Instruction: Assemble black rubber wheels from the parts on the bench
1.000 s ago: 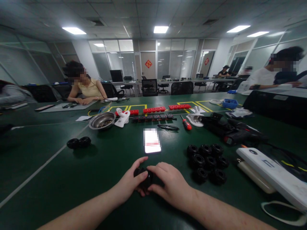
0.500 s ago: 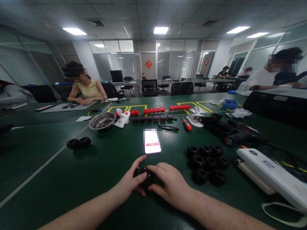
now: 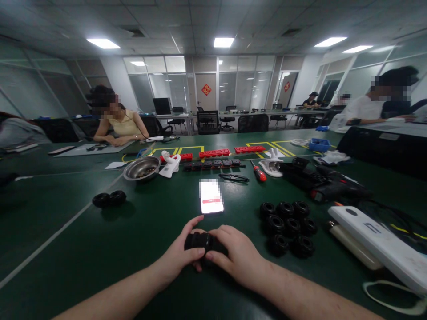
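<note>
Just short of the phone (image 3: 212, 198), my left hand (image 3: 182, 249) is closed round a black toy wheel (image 3: 197, 241), thumb on the near side and forefinger raised away from it. My right hand (image 3: 237, 249) grips a dark piece (image 3: 217, 247) at the wheel's right side, and the two black pieces touch. The fingers cover much of both, so I cannot tell whether they are joined. Several black toy wheels (image 3: 292, 226) stand grouped to the right. A pair of black wheels (image 3: 109, 198) lies to the left.
Farther back are a metal bowl (image 3: 143, 169) with small parts, a row of black parts (image 3: 213, 165), red trays (image 3: 214, 153), glasses (image 3: 234, 178) and a screwdriver (image 3: 259, 172). At right lie a power drill (image 3: 336, 184) and a white device (image 3: 376, 238). People sit around.
The right hand's fingers have shifted, and a dark piece now shows between its thumb and fingers. More of the black wheel in my left hand is visible.
</note>
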`<state>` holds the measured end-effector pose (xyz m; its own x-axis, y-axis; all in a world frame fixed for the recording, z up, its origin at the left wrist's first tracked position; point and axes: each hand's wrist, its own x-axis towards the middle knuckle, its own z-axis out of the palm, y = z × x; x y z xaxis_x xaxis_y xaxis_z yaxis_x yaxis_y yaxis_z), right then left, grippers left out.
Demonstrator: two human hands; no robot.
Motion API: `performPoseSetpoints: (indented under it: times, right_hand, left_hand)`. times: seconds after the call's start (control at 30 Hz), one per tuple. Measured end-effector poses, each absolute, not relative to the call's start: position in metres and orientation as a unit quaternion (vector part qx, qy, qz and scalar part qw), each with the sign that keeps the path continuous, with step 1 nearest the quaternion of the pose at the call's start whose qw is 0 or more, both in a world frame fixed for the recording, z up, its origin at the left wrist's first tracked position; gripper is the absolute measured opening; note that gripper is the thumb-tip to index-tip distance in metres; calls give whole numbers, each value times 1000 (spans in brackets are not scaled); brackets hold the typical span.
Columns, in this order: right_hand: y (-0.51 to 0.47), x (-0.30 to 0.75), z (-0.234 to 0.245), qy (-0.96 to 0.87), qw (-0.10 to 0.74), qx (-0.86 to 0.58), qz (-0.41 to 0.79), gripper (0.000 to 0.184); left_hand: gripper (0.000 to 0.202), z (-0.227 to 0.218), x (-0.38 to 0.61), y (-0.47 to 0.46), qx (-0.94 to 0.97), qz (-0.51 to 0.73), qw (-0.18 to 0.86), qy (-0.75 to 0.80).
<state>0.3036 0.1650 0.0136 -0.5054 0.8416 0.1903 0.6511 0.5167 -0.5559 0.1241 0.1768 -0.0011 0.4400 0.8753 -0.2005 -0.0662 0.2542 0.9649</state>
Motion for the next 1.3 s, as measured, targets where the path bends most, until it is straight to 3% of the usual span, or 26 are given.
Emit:
performPoseSetpoints:
  times: [0.17, 0.3, 0.5, 0.7, 1.17, 1.3]
  right_hand:
    - [164, 302, 14, -860, 233, -414, 190, 40]
    - [161, 302, 15, -871, 233, -397, 173, 40]
    - [162, 303, 18, -858, 235, -408, 203, 48]
    - [165, 303, 15, -844, 231, -435, 212, 37]
    - [164, 302, 15, -852, 214, -436, 194, 51]
    - [166, 303, 15, -850, 214, -438, 202, 44]
  left_hand:
    - [81, -1, 124, 178, 514, 317, 676, 422]
    - [77, -1, 127, 178, 521, 282, 676, 439]
    - [67, -1, 127, 176, 526, 330, 651, 436]
    - [74, -2, 124, 175, 541, 334, 658, 403]
    - [67, -2, 125, 176, 546, 309, 657, 417]
    - [72, -2, 123, 175, 527, 336, 671, 399]
